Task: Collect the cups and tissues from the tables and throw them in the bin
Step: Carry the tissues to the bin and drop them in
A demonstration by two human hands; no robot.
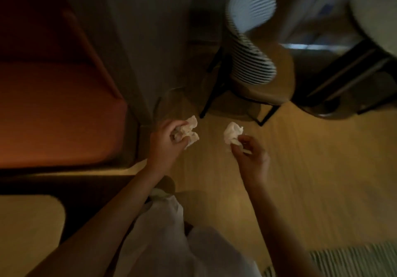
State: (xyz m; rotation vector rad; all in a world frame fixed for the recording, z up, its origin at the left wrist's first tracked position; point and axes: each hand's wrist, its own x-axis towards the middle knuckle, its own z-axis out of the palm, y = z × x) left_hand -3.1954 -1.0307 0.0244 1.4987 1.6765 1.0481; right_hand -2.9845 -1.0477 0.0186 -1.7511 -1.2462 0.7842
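View: head camera looking down over both forearms at a dim room; the picture is smeared by motion blur, most of all towards its edges.
Left hand: the left hand (166, 140) is held out over the floor, its fingers (177, 136) curled round a crumpled white paper tissue (190, 131), which bulges out on the hand's right side.
Right hand: the right hand (251, 156) is held out at about the same height, its fingertips (241, 141) pinching a second crumpled white paper tissue (232, 134) by its lower edge, so that most of the wad stands clear above the fingers.
Tissues: the two wads are near each other but apart, both in the air above the floor, one in each hand.
Floor: a light wooden plank floor (300, 169) lies beneath the hands.
Left side: an orange upholstered bench seat (53, 113) runs along the left; below it, at the lower left corner, shows the rounded corner of a pale wooden tabletop (28, 223).
Ahead: a wooden chair with black metal legs (264, 90) stands beyond the hands, and a black-and-white striped cushion (249, 62) leans on its seat.
Lower right: a striped rug (354, 259) lies at the edge of the picture.
Clothing: pale garments (171, 240) of the person fill the lower middle.
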